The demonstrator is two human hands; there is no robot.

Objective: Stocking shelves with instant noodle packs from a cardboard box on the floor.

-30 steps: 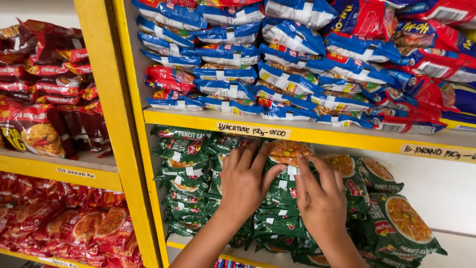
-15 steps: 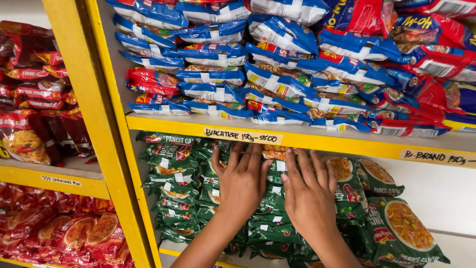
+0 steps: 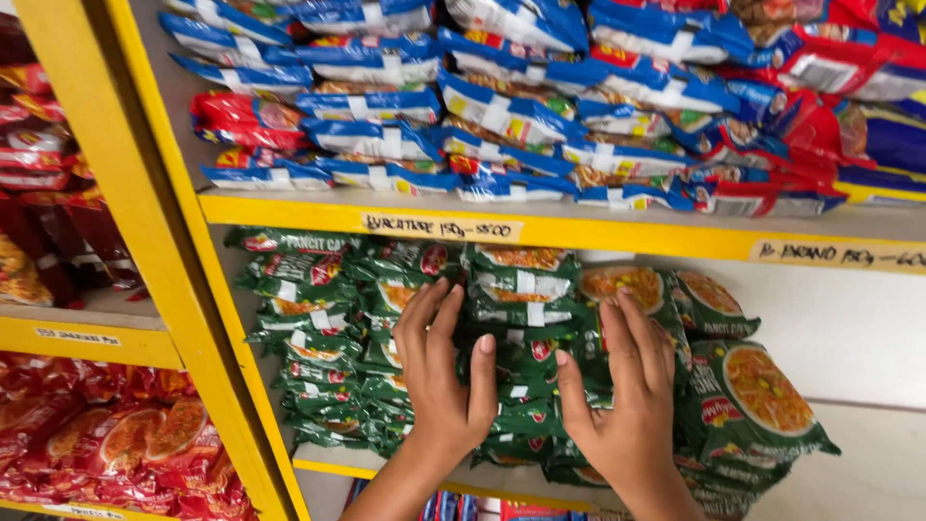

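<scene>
Both hands flat on the green packs [image 3: 526, 357], stacked on the lower shelf [image 3: 386, 465] under the yellow rail [image 3: 675, 236]. Left hand [image 3: 446, 381] pressed against the middle of the stack, fingers spread wide, thumb out to the right. Right hand [image 3: 627, 396] just beside it, fingers spread too, palm on the packs; nothing gripped in either hand.

Stack leans: the left packs lie in flat layers, while the packs at right [image 3: 762, 396] stand tilted, face outward, near the bare part of the shelf.

To do this well, I judge: push with flat palms, not fingertips, since the packs are puffy and slick and will slide over one another. Keep both hands level so the layers move back together. Watch the bottom packs by the shelf lip; they look closest to spilling off. Ease the tilted ones in last.

Blue packs [image 3: 502, 116] above and red packs [image 3: 106, 444] in the left bay are well apart from my hands.
</scene>
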